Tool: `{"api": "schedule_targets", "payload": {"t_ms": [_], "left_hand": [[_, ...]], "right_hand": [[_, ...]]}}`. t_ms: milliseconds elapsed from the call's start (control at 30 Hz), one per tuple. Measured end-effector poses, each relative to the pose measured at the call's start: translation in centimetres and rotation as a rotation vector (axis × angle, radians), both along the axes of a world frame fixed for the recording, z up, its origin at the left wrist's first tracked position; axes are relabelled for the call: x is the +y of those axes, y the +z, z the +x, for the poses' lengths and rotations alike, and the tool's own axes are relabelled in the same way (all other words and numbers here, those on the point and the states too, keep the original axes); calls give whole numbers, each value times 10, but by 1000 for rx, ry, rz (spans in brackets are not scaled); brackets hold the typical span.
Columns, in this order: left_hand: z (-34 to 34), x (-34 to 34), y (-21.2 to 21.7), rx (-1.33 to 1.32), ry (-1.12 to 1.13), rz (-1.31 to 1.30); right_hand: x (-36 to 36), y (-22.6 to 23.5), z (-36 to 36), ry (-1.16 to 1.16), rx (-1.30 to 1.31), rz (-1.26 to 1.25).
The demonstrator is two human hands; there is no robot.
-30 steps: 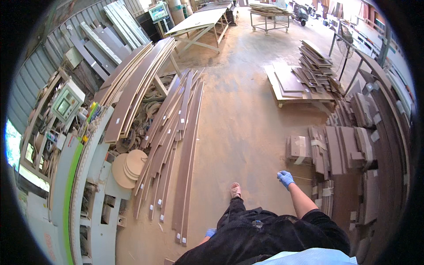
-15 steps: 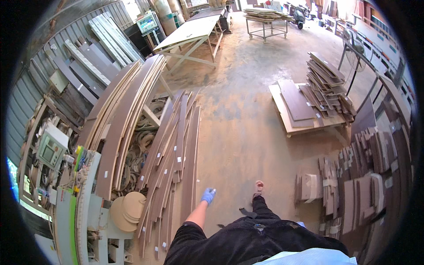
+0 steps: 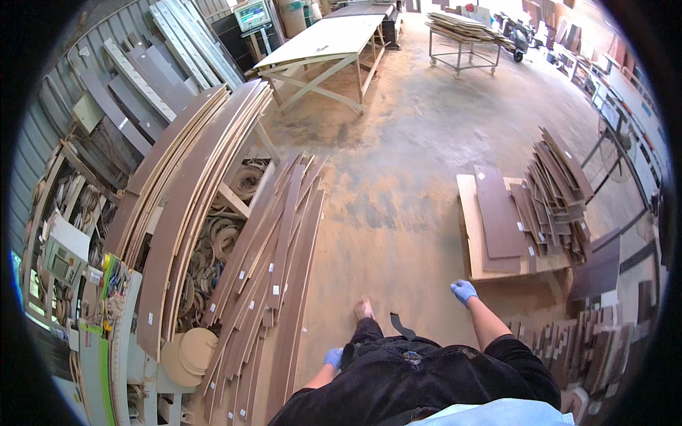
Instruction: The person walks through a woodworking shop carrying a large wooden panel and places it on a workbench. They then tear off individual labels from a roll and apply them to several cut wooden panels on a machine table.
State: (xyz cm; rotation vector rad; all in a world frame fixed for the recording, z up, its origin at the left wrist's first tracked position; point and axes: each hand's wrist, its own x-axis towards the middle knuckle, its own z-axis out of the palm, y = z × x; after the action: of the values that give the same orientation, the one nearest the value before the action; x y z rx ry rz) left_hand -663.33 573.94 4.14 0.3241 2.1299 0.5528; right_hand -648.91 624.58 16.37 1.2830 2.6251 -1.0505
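I am walking across a dusty concrete workshop floor, one bare foot forward. My left hand wears a blue glove and hangs low by my hip, beside long brown laminate strips lying on the floor; it holds nothing I can see. My right hand, also in a blue glove, swings out in front of me near the corner of a low pallet with brown boards on it. Its fingers are loosely curled and empty.
Long bent boards lean on a rack at the left, with round wooden discs below. A pile of brown offcuts sits on the pallet. A pale worktable and a wheeled cart stand far ahead. More stacked strips lie at right.
I have walked forward. My left hand swung back to my hip and my right hand swung forward again; the pallet and worktable have come closer.
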Motion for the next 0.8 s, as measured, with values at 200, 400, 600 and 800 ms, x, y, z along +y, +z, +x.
{"api": "schedule_targets", "payload": {"t_ms": [200, 400, 600, 800], "left_hand": [[-137, 17, -60, 68, -226, -103], [-393, 191, 23, 44, 125, 28], [-623, 349, 65, 333, 268, 236], [-717, 521, 46, 98, 447, 404]], "right_hand": [[37, -28, -187, -18, 83, -294], [93, -72, -220, -142, -159, -378], [167, -117, -276, -48, -266, -363], [346, -197, -369, 73, -368, -159]]}}
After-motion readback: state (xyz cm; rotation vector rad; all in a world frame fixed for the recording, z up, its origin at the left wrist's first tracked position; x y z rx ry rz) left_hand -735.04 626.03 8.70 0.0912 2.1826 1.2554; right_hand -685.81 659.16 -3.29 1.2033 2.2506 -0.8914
